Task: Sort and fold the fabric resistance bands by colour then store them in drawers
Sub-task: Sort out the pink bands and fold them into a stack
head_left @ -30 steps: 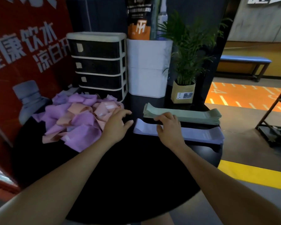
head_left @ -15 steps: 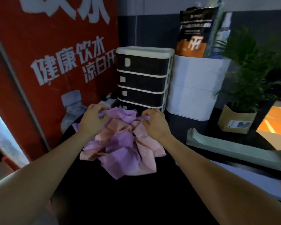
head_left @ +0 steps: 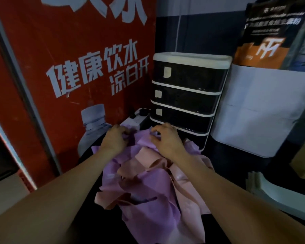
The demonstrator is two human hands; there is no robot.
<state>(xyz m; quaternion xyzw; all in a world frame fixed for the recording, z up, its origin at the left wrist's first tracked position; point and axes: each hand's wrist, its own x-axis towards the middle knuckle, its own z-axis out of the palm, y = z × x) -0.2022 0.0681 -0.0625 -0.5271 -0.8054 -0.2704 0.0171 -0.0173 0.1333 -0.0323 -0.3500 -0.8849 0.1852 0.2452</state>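
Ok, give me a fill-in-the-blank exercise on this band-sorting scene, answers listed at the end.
1. Both hands, left hand and right hand, grip the far end of a heap of purple and ____ bands.
2. The drawer unit behind the heap has all its visible drawers ____.
3. The poster left of the drawer unit has a ____ background.
4. A folded pale green stack lies to the ____ of the heap.

Answers: pink; closed; red; right
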